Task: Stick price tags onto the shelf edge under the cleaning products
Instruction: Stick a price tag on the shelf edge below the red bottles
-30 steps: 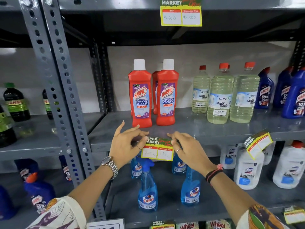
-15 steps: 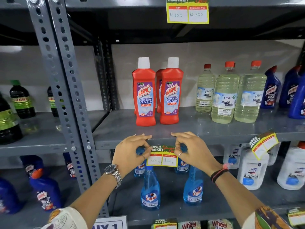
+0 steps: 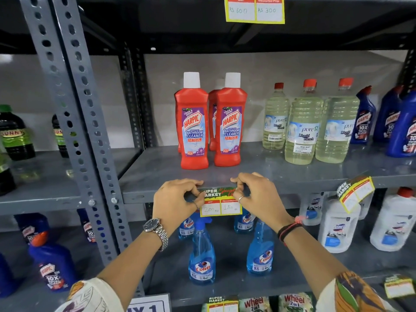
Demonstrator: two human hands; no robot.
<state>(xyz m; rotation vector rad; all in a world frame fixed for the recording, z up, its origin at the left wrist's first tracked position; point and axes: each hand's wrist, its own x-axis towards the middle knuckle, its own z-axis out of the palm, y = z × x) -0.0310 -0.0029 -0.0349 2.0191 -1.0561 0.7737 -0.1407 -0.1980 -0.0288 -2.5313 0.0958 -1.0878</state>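
A yellow price tag (image 3: 220, 202) reading 200 and 180 lies against the grey shelf edge (image 3: 144, 195), just below two red Harpic bathroom cleaner bottles (image 3: 194, 122). My left hand (image 3: 174, 202) pinches the tag's upper left corner, thumb and fingers pressed at the shelf lip. On the tag's upper right corner my right hand (image 3: 258, 195) does the same. Both hands cover the tag's top corners.
Pale liquid bleach bottles (image 3: 301, 124) and blue Harpic bottles (image 3: 403, 122) stand to the right. A tilted tag (image 3: 355, 191) hangs further right on the same edge. Another tag (image 3: 254, 10) is on the shelf above. Blue Colin sprays (image 3: 201, 255) stand below. A perforated upright (image 3: 74, 122) rises at left.
Both hands have risen with the tag to the shelf edge and closed their fingers onto its top corners. The view has moved closer.
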